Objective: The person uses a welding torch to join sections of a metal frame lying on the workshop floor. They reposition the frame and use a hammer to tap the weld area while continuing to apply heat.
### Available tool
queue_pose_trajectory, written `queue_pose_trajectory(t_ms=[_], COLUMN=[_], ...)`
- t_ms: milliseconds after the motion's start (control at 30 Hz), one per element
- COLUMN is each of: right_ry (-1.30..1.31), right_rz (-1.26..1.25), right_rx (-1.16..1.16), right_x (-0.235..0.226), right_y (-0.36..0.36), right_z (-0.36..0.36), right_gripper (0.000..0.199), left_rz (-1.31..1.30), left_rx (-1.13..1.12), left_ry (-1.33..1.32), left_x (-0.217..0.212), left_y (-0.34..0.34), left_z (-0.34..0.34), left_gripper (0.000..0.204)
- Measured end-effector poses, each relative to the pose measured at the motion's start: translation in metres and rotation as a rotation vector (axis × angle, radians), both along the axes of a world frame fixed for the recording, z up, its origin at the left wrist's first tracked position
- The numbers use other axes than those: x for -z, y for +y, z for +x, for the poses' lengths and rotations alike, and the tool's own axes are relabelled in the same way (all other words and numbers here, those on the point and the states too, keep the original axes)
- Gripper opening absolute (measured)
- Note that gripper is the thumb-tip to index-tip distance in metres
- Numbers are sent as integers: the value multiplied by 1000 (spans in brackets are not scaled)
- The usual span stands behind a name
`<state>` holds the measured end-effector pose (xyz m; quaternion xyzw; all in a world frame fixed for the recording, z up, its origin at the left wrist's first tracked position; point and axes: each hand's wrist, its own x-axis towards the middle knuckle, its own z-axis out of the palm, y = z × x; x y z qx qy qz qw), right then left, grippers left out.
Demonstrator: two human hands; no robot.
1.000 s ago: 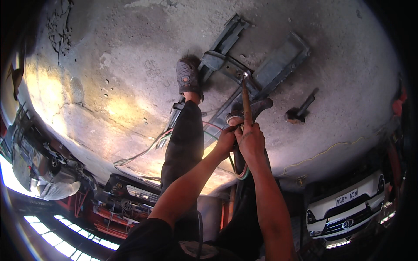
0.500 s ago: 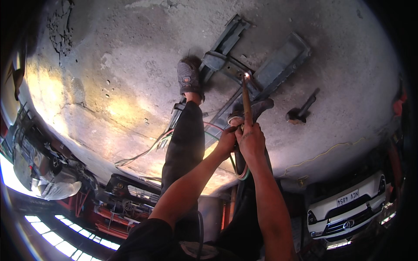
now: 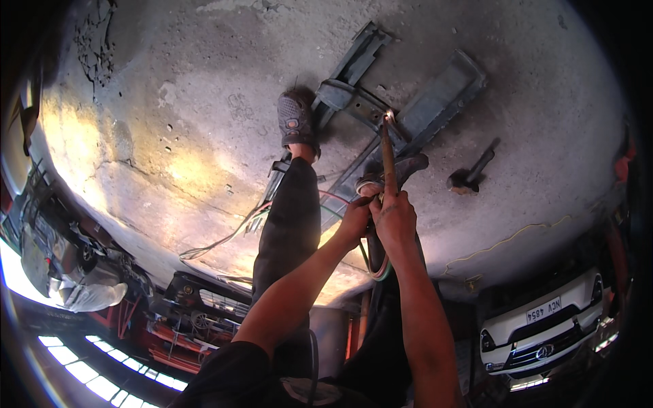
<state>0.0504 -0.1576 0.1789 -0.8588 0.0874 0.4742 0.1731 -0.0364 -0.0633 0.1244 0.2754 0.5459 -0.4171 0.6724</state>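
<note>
Both hands are closed on a long gas torch with a brownish shaft. My right hand wraps its rear part, and my left hand grips just beside it on the left. The fingers partly hide the torch's handle. The torch points away from me, and a small bright orange-white glow shows at its tip, against a grey metal frame on the floor. Red and green hoses hang below my hands.
My feet in dark shoes stand on either side of the frame, the right one close to the torch shaft. A hammer lies at right on the concrete floor. A white vehicle and a yellow cord are farther right.
The torch tip and its glow have shifted slightly right and away along the metal frame. My right hand has moved a little to the right; my left hand is nearly unmoved.
</note>
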Motion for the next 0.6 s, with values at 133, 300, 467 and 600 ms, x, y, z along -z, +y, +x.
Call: queue_pose_trajectory(t_ms=[133, 300, 467, 600], right_ry=[-17, 20, 1, 17], right_rz=[-10, -31, -8, -6], right_rx=[-13, 2, 13, 22], right_x=[3, 5, 5, 2], right_y=[-4, -4, -6, -5], right_z=[-4, -1, -1, -2], right_gripper=[62, 64, 63, 62], left_rz=[-14, 0, 101, 24], left_rx=[32, 99, 323, 256], left_ry=[19, -75, -290, -137], left_x=[0, 6, 16, 16], left_y=[1, 3, 2, 3], left_z=[1, -9, -26, -21], left_gripper=[34, 32, 36, 36])
